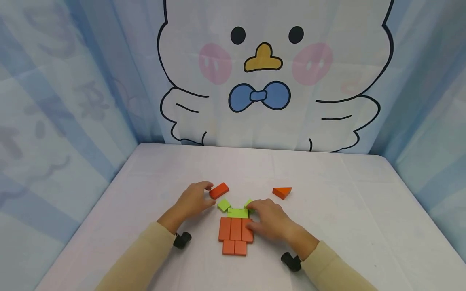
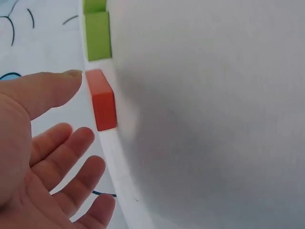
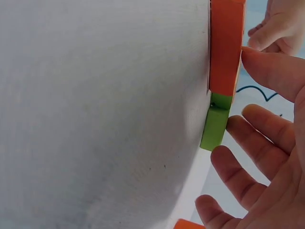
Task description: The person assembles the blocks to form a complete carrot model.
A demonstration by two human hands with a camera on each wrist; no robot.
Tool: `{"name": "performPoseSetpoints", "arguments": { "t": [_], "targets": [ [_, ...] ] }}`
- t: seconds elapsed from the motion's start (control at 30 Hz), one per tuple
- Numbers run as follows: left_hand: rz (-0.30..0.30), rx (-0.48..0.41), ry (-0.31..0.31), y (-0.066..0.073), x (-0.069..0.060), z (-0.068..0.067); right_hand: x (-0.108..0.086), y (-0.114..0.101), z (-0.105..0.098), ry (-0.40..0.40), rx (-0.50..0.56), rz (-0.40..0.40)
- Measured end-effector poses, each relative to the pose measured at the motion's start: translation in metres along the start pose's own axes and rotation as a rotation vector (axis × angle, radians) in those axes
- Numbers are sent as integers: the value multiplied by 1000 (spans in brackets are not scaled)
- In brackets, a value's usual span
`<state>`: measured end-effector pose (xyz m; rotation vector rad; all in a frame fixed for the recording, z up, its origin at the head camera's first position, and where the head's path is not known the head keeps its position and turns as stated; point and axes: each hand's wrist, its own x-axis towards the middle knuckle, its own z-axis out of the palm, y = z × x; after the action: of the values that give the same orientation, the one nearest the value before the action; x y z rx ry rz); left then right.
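Observation:
My left hand (image 1: 193,200) is beside a loose red rectangular block (image 1: 219,190), thumb and fingers spread around its near end without a visible grip. In the left wrist view a small gap shows between the thumb and that red block (image 2: 104,105). On the table, red blocks (image 1: 236,229) lie side by side above two shorter ones (image 1: 228,247). A green block (image 1: 237,213) tops them, with small green blocks at its left corner (image 1: 224,205) and right corner. My right hand (image 1: 271,220) has its fingertips at the right green block (image 3: 216,128) and its thumb at the rightmost red block (image 3: 226,47).
An orange triangular block (image 1: 282,192) lies farther back, right of the assembled blocks. Black wrist cameras (image 1: 182,240) sit under both forearms. The white table (image 1: 346,210) ends at a printed curtain (image 1: 262,125) behind, with more curtain at both sides.

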<state>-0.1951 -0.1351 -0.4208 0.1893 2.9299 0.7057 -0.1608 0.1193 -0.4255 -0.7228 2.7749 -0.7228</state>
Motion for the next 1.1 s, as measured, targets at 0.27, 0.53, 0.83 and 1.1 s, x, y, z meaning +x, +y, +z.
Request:
{"name": "performPoseSetpoints", "arguments": {
  "t": [0.27,0.53,0.83,1.1],
  "targets": [
    [-32,53,10,-2,19,2,0,-1,0,-2,20,9],
    [-41,71,17,-6,21,-3,-1,-2,0,1,31,9],
    [31,-63,0,-17,-10,-23,-2,-2,-1,8,13,15],
    [113,-179,-138,-13,-58,-33,-1,-1,0,11,7,9]
  ]
}}
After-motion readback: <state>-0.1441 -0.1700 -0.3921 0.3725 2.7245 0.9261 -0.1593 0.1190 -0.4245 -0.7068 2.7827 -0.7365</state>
